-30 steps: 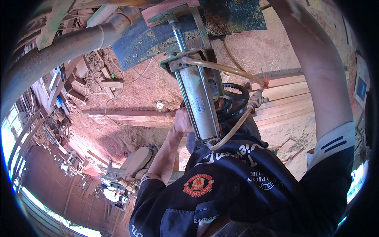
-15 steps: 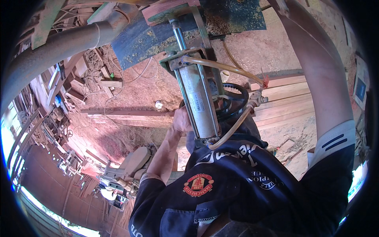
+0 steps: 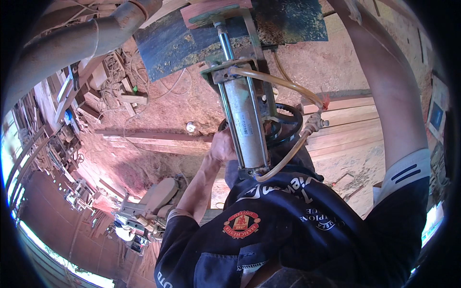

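Note:
My left hand [image 3: 224, 146] is just left of a grey pneumatic cylinder [image 3: 249, 120] with steel tie rods. Its fingers look curled, but the cylinder hides their tips and what they grip. A black ring, perhaps a handwheel [image 3: 297, 115], shows behind the cylinder, with a bit of dark rim right above my left hand. Overhead, the shiny piston rod [image 3: 225, 44] reaches to a reddish wooden block [image 3: 211, 12]. My right forearm [image 3: 384, 72] runs up along the right side and leaves the picture at the top, so my right hand is out of sight.
Yellowish air hoses [image 3: 283, 80] loop from the cylinder to a brass fitting [image 3: 314, 123]. A dusty dark sheet [image 3: 177, 53] lies behind. Long boards [image 3: 345, 120] are stacked at right. A thick pipe [image 3: 72, 45] crosses the upper left, above wood scraps [image 3: 132, 99] and loose cords.
The view has shifted slightly, so the cylinder and block sit a little farther right and the pipe farther up and left. My left hand keeps its place beside the cylinder.

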